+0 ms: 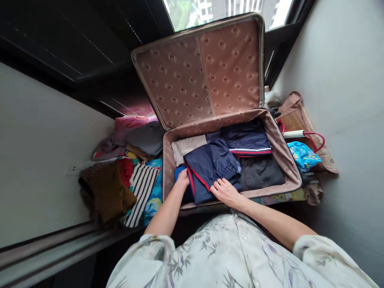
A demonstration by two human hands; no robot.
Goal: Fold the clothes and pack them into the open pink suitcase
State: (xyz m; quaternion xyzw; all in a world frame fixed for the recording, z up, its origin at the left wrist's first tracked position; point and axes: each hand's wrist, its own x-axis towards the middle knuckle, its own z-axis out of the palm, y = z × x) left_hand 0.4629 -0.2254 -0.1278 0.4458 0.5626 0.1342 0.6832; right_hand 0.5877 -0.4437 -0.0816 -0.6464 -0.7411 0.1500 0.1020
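Note:
An open suitcase [289,186] with a patterned brownish-pink lining lies before me. Inside it is a folded navy garment [207,160] with red piping and a gathered, elastic-looking part. My left hand [182,179] is closed on its left edge, partly hidden by the cloth. The fingers of my right hand [224,193] curl over its lower edge, beside the piping. Behind it to the right lies another folded navy garment [247,134] with white and red stripes. Dark grey clothing [261,172] fills the front right, and a beige cloth [189,147] sits back left.
The raised lid [201,76] leans toward the window. On the left are piled clothes, among them a brown garment [109,192] and a striped cloth [142,192]. A bright blue bundle [304,156] and a brown bag [295,112] lie on the right, near the wall.

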